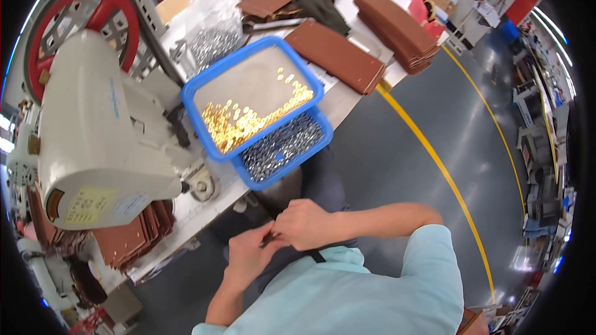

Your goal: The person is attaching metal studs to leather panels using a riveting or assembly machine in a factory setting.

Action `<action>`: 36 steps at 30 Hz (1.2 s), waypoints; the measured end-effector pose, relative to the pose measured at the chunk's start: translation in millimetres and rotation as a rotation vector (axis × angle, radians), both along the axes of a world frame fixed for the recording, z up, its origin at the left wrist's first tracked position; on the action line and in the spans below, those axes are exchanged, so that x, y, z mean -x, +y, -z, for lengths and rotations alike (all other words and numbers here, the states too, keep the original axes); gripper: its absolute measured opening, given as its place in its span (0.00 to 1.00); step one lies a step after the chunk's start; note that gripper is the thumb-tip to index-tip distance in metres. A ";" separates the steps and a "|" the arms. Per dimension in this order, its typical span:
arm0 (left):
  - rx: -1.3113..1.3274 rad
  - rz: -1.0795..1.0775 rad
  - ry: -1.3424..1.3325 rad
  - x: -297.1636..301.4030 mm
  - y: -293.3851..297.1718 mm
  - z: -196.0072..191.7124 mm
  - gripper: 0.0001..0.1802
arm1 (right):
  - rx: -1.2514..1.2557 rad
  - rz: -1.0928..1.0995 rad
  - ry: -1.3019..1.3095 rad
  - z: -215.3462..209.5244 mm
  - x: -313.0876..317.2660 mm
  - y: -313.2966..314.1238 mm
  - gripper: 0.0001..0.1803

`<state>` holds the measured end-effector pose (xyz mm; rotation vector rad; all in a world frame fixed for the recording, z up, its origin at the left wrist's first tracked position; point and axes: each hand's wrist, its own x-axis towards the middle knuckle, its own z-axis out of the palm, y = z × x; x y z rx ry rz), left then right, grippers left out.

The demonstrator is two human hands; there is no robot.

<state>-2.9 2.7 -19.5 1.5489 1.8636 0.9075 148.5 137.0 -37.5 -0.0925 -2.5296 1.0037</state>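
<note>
In front of my body, off the table's edge, my left hand and my right hand meet with fingers closed. A small dark piece shows between the left fingers, and the right fingertips press against it; its kind is too small to tell. Past my hands stands a blue tray of silver metal fasteners. Another blue tray, holding round gold-coloured metal pieces, overlaps it from behind. Left of the trays is a cream machine with a red handwheel.
Stacks of brown leather-like panels lie at the back right, beside the gold tray and under the machine. A clear bag of silver parts sits behind the trays. Grey floor with a yellow line runs along the right.
</note>
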 end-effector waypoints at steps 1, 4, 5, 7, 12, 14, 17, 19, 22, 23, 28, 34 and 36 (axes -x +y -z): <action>0.008 -0.017 -0.011 1.7 4.6 -2.2 0.26 | 0.019 -0.017 0.002 -0.7 1.8 4.7 0.11; 0.028 -0.072 -0.034 2.8 3.6 -0.4 0.27 | 0.083 -0.006 -0.049 -0.4 5.3 8.1 0.12; 0.024 -0.098 -0.046 3.4 2.6 0.7 0.28 | 0.151 0.013 -0.024 -0.4 6.2 6.6 0.13; 0.048 -0.100 -0.044 2.7 2.4 -4.6 0.29 | 0.227 0.031 0.001 1.7 7.6 5.7 0.14; 0.076 -0.193 -0.126 3.6 5.5 -19.6 0.32 | -0.057 -0.021 -0.092 -37.1 16.6 57.6 0.20; 0.071 -0.256 -0.045 3.9 3.5 -28.2 0.30 | -0.159 0.191 0.046 -39.9 32.4 110.1 0.09; -0.073 -0.129 0.102 10.6 8.4 -28.9 0.27 | -0.123 0.511 -0.162 -44.7 50.4 206.8 0.12; -0.109 -0.102 0.200 15.0 11.7 -27.7 0.24 | -0.279 0.576 -0.296 -41.1 63.3 244.4 0.12; -0.086 -0.169 0.152 8.8 10.2 -33.8 0.17 | -0.354 0.587 -0.322 -32.8 85.7 261.8 0.12; -0.035 -0.249 0.004 5.6 10.1 -36.5 0.15 | -0.432 0.572 -0.354 -28.1 91.3 267.7 0.09; 0.027 -0.349 -0.103 14.8 -0.8 -38.8 0.16 | -0.512 0.553 -0.431 -37.6 108.7 268.2 0.04; 0.102 -0.259 -0.623 20.1 11.9 -34.7 0.33 | -0.571 0.481 -0.328 -54.7 112.0 243.1 0.04; 0.152 -0.287 -0.600 19.9 10.9 -36.3 0.29 | -0.321 0.450 -0.114 -71.3 100.9 217.9 0.04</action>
